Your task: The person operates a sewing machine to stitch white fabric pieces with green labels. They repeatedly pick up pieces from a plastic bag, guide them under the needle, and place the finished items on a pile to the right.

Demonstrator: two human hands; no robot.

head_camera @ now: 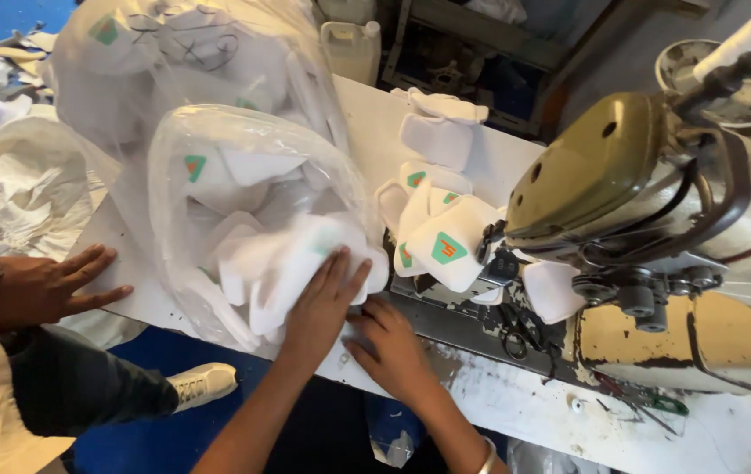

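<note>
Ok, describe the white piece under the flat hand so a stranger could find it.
Start at the old cream sewing machine on the white table. Left of it a clear plastic bag of white pieces spills open. The piece lies at its mouth, alone pressed under the left hand.

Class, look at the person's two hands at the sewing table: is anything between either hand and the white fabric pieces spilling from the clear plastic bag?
Nothing visible does. The left hand lies flat on the white fabric pieces at the mouth of the clear plastic bag. The right hand rests beside them on the white table.
</note>
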